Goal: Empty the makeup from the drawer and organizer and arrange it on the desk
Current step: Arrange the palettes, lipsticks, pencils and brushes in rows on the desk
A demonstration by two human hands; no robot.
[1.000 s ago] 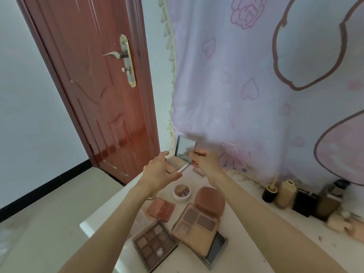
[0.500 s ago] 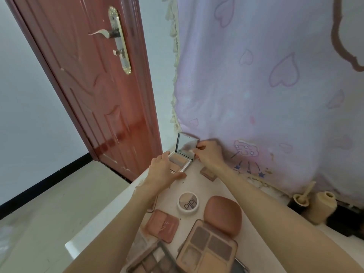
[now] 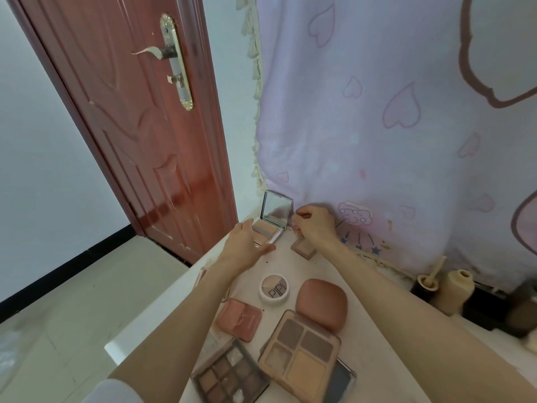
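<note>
An open compact with a mirror lid (image 3: 268,225) rests at the far left corner of the white desk (image 3: 162,309). My left hand (image 3: 247,245) grips its base, thumb along the front edge. My right hand (image 3: 315,225) has curled fingers that pinch at the lid's right edge. Nearer me lie a small square pan (image 3: 303,249), a round white pot (image 3: 273,287), a pink rounded compact (image 3: 321,303), a pink square blush (image 3: 239,318), a four-pan palette (image 3: 302,353) and a dark eyeshadow palette (image 3: 229,373).
A pink curtain with hearts (image 3: 377,141) hangs right behind the desk. A red-brown door (image 3: 139,141) stands to the left. A beige bottle (image 3: 457,289), a brush holder (image 3: 427,283) and a black box (image 3: 482,306) line the back right. The desk's left edge drops to the floor.
Both hands carried the open compact away from me and lowered it onto the desk's far corner. The view has tilted down and forward.
</note>
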